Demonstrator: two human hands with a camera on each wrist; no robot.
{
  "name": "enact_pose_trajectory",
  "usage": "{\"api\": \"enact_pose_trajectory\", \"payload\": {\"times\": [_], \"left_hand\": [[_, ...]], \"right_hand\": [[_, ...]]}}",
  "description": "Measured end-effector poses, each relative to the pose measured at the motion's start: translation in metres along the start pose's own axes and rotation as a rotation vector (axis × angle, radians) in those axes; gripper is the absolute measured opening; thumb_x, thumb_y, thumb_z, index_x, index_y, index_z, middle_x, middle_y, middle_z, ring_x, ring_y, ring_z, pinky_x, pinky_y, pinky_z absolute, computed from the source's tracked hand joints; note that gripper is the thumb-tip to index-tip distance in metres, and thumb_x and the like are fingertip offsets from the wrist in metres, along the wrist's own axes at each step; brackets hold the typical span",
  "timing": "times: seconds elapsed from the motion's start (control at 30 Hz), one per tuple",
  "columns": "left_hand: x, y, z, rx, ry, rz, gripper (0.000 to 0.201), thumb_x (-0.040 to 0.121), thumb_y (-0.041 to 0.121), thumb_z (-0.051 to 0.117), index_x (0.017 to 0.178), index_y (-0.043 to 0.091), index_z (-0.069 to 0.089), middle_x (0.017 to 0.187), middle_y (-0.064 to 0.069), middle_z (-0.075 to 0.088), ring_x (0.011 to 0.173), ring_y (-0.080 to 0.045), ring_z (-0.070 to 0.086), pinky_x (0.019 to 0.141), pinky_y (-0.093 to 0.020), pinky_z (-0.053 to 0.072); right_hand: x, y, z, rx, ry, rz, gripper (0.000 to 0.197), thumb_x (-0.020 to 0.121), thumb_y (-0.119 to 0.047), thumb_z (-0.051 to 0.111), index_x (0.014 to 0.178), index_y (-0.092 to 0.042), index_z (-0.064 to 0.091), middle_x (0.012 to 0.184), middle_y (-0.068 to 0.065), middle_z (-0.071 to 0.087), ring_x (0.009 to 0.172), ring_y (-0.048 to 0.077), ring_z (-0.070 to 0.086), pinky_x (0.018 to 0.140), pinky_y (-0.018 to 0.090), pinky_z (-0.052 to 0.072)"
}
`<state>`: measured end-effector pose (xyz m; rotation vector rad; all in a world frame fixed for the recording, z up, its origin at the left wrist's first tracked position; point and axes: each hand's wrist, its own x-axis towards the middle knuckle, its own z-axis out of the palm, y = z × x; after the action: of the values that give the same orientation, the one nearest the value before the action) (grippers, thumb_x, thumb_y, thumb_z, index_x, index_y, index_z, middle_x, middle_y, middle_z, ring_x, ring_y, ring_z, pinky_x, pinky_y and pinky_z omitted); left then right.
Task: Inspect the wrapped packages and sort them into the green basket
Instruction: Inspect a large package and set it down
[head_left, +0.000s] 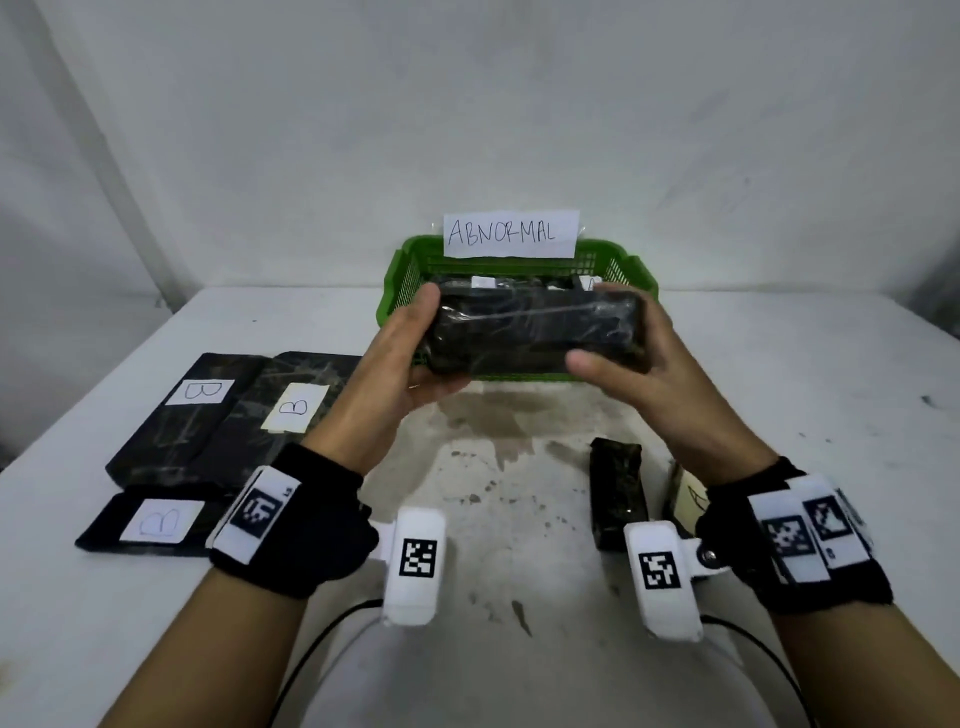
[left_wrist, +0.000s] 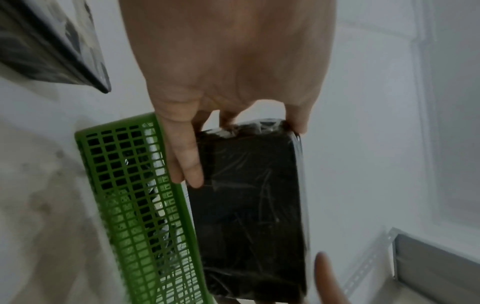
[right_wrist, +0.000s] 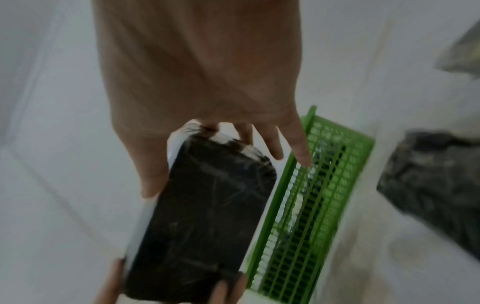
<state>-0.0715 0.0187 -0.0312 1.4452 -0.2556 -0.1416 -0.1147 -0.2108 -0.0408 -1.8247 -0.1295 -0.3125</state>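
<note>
A black package wrapped in clear film (head_left: 535, 330) (left_wrist: 249, 205) (right_wrist: 205, 216) is held up in the air just in front of the green basket (head_left: 400, 296) (left_wrist: 124, 185) (right_wrist: 311, 205). My left hand (head_left: 415, 353) (left_wrist: 233, 123) grips its left end, thumb on top and fingers underneath. My right hand (head_left: 623, 358) (right_wrist: 221, 144) grips its right end the same way. The basket carries a paper sign reading ABNORMAL (head_left: 511, 234) and holds other wrapped packages with white labels.
Three flat black packages labelled B (head_left: 208, 410) lie on the white table (head_left: 805, 389) at the left. Two more dark packages (head_left: 618, 493) lie near my right wrist. The tabletop in the middle is stained. A white wall stands behind the basket.
</note>
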Motion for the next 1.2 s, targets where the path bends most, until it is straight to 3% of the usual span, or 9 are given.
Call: {"api": "enact_pose_trajectory", "payload": {"times": [0.1, 0.23, 0.4, 0.53, 0.63, 0.73, 0.87, 1.07, 1.2], "left_hand": [[0.000, -0.010, 0.004, 0.031, -0.041, 0.024, 0.062, 0.080, 0.061, 0.057, 0.131, 0.026, 0.051, 0.131, 0.001, 0.063, 0.116, -0.018, 0.065, 0.090, -0.037, 0.058], [0.000, -0.022, 0.013, 0.046, -0.001, 0.080, 0.063, 0.078, 0.046, 0.070, 0.135, 0.030, 0.047, 0.127, 0.006, 0.066, 0.112, -0.012, 0.067, 0.086, -0.031, 0.058], [0.002, -0.025, 0.014, 0.060, 0.093, 0.120, 0.050, 0.087, 0.029, 0.071, 0.132, 0.022, 0.050, 0.115, 0.004, 0.068, 0.103, -0.012, 0.070, 0.073, -0.026, 0.057], [0.000, -0.023, 0.002, 0.107, 0.039, 0.094, 0.069, 0.081, 0.061, 0.065, 0.142, 0.036, 0.044, 0.137, 0.005, 0.059, 0.118, -0.012, 0.063, 0.092, -0.037, 0.058], [-0.004, -0.012, -0.004, 0.087, -0.008, 0.020, 0.073, 0.074, 0.082, 0.047, 0.138, 0.046, 0.046, 0.135, 0.006, 0.058, 0.115, -0.018, 0.066, 0.092, -0.042, 0.057], [-0.001, -0.012, -0.009, 0.027, -0.002, -0.022, 0.056, 0.094, 0.036, 0.060, 0.145, 0.038, 0.038, 0.120, 0.000, 0.065, 0.090, -0.022, 0.074, 0.080, -0.045, 0.061], [0.002, -0.021, -0.012, -0.047, -0.003, -0.006, 0.062, 0.090, -0.011, 0.048, 0.141, 0.022, 0.039, 0.094, -0.001, 0.066, 0.077, -0.011, 0.068, 0.073, -0.041, 0.061], [0.000, -0.027, -0.003, -0.010, 0.047, 0.020, 0.062, 0.072, 0.027, 0.080, 0.128, 0.021, 0.056, 0.116, -0.001, 0.073, 0.108, -0.019, 0.069, 0.095, -0.043, 0.056], [-0.002, -0.031, 0.001, 0.029, 0.116, 0.081, 0.044, 0.082, 0.016, 0.077, 0.122, 0.021, 0.058, 0.111, 0.002, 0.074, 0.103, -0.014, 0.071, 0.094, -0.040, 0.057]], "right_hand": [[-0.003, 0.000, 0.009, 0.149, 0.077, 0.076, 0.066, 0.067, -0.053, 0.076, 0.127, -0.038, 0.052, 0.116, -0.020, 0.070, 0.112, 0.007, 0.067, 0.101, 0.048, 0.054], [0.000, 0.003, 0.022, 0.234, 0.224, 0.026, 0.053, 0.077, -0.025, 0.084, 0.122, -0.020, 0.056, 0.108, -0.009, 0.073, 0.102, 0.009, 0.072, 0.090, 0.033, 0.057], [-0.001, 0.013, 0.033, 0.236, 0.302, 0.023, 0.047, 0.079, -0.018, 0.085, 0.114, -0.024, 0.054, 0.114, -0.002, 0.070, 0.105, 0.012, 0.070, 0.097, 0.040, 0.058], [-0.008, 0.010, 0.032, 0.189, 0.275, -0.075, 0.060, 0.070, -0.036, 0.085, 0.119, -0.019, 0.054, 0.121, -0.008, 0.065, 0.109, 0.004, 0.067, 0.097, 0.030, 0.056], [-0.008, 0.008, 0.026, 0.232, 0.201, -0.085, 0.057, 0.065, -0.048, 0.091, 0.104, -0.025, 0.057, 0.143, -0.003, 0.051, 0.129, 0.017, 0.057, 0.107, 0.038, 0.050], [0.000, 0.008, 0.023, 0.624, 0.142, 0.029, 0.065, 0.058, -0.052, 0.093, 0.104, -0.021, 0.059, 0.141, 0.005, 0.057, 0.120, 0.023, 0.063, 0.099, 0.040, 0.055], [0.003, 0.004, 0.024, 0.592, 0.245, 0.116, 0.062, 0.079, -0.011, 0.078, 0.132, -0.025, 0.048, 0.140, 0.010, 0.057, 0.107, 0.022, 0.069, 0.072, 0.033, 0.061], [0.000, 0.002, 0.028, 0.416, 0.233, 0.130, 0.055, 0.087, 0.006, 0.071, 0.131, -0.019, 0.051, 0.129, 0.013, 0.065, 0.101, 0.022, 0.073, 0.069, 0.032, 0.062], [0.002, 0.008, 0.031, 0.317, 0.273, 0.137, 0.052, 0.085, -0.001, 0.077, 0.123, -0.023, 0.050, 0.132, 0.017, 0.060, 0.109, 0.029, 0.071, 0.080, 0.040, 0.063]]}}
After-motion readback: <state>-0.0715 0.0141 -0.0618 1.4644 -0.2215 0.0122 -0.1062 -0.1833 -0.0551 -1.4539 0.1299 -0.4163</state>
